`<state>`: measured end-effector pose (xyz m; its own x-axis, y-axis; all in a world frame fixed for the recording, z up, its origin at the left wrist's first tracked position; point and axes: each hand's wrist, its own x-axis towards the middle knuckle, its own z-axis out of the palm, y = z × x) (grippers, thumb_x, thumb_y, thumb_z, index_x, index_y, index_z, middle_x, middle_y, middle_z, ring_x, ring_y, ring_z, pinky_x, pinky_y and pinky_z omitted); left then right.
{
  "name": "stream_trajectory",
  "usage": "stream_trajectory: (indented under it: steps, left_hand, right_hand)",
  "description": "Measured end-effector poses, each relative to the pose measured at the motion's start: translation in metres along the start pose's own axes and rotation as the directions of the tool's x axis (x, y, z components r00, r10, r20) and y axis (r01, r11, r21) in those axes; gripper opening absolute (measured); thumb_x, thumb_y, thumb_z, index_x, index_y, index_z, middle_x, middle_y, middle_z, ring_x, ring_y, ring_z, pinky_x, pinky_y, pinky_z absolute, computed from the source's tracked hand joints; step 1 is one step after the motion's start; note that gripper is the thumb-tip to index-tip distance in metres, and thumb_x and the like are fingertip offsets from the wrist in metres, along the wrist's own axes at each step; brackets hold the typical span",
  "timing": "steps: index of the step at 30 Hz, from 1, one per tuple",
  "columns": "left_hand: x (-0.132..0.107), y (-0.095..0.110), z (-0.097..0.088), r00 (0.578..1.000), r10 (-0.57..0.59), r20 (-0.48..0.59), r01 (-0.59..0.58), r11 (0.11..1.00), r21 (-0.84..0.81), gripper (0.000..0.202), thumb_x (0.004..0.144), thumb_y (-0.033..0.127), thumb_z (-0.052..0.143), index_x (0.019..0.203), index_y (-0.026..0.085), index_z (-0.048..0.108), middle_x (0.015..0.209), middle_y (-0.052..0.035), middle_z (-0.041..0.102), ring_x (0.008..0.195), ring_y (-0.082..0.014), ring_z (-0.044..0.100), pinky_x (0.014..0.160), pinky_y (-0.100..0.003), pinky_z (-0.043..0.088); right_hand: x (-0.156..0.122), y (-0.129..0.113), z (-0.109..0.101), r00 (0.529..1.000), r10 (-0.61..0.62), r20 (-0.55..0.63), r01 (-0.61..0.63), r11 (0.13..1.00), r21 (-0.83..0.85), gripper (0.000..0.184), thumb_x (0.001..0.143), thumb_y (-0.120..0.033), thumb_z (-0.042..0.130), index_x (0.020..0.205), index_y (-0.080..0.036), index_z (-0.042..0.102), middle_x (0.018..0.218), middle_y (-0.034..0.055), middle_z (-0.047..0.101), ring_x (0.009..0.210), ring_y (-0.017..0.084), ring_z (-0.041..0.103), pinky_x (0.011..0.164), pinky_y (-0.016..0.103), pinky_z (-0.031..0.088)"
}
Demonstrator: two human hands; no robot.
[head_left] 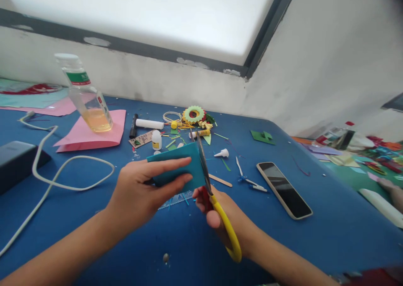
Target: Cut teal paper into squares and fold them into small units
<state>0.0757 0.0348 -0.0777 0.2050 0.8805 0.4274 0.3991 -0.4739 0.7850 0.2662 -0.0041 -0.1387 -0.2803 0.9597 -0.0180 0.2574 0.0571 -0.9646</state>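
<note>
My left hand (143,191) pinches a folded teal paper sheet (181,166), holding it above the blue table (94,219). My right hand (225,221) grips yellow-handled scissors (217,202), whose blades run up along the sheet's right edge. Both hands are closed on what they hold. Beneath the sheet a clear ruler (176,200) lies on the table, mostly hidden.
A plastic bottle (86,95) with yellowish liquid stands on pink paper (91,135). A white cable (63,168) and a dark box (15,162) lie left. Paper flower (193,115), glue bottles and scraps sit behind. A phone (284,189) lies right. Another person's hand (392,191) is at far right.
</note>
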Motion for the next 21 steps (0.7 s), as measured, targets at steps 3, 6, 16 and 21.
stream_trajectory:
  steps: [3,6,16,21]
  left_hand:
    - [-0.001,0.000,0.000,1.000,-0.005,-0.001,0.005,1.000,0.013,0.023,0.068,0.033,0.069,0.091,0.029,0.073,0.065,0.0015,0.069,0.059,-0.0162,0.061,0.052,-0.023,0.048]
    - [-0.001,-0.001,0.001,1.000,0.008,-0.015,-0.008,0.999,0.036,0.024,0.069,0.035,0.068,0.091,0.029,0.073,0.059,0.0029,0.066,0.052,-0.0136,0.056,0.050,-0.022,0.046]
    - [-0.001,0.000,0.000,0.998,0.037,-0.054,-0.033,0.997,0.064,0.020,0.068,0.033,0.069,0.088,0.030,0.074,0.043,0.0073,0.052,0.036,-0.0062,0.032,0.039,-0.020,0.034]
    - [-0.001,-0.001,0.000,0.998,0.040,-0.054,-0.036,0.997,0.066,0.022,0.068,0.033,0.070,0.090,0.030,0.073,0.049,0.0060,0.058,0.041,-0.0086,0.041,0.042,-0.021,0.037]
  right_hand:
    - [0.001,-0.004,0.000,1.000,0.015,0.017,-0.015,1.000,-0.017,0.069,0.060,-0.082,0.041,0.089,-0.021,0.054,0.065,-0.0007,0.052,0.056,0.013,0.046,0.051,0.023,0.034]
    - [0.002,-0.009,0.000,0.999,0.018,0.031,-0.017,0.999,-0.039,0.074,0.057,-0.086,0.034,0.084,-0.020,0.053,0.061,-0.0008,0.049,0.053,0.013,0.043,0.047,0.022,0.032]
    - [0.002,-0.023,0.000,1.000,-0.004,-0.004,0.003,0.994,-0.111,0.065,0.065,-0.082,0.034,0.068,-0.021,0.054,0.053,-0.0017,0.046,0.046,0.011,0.038,0.043,0.022,0.030]
    - [0.004,-0.017,-0.004,1.000,0.005,-0.018,-0.007,0.993,-0.114,0.060,0.069,-0.078,0.039,0.066,-0.020,0.057,0.051,-0.0020,0.044,0.045,0.011,0.038,0.042,0.022,0.029]
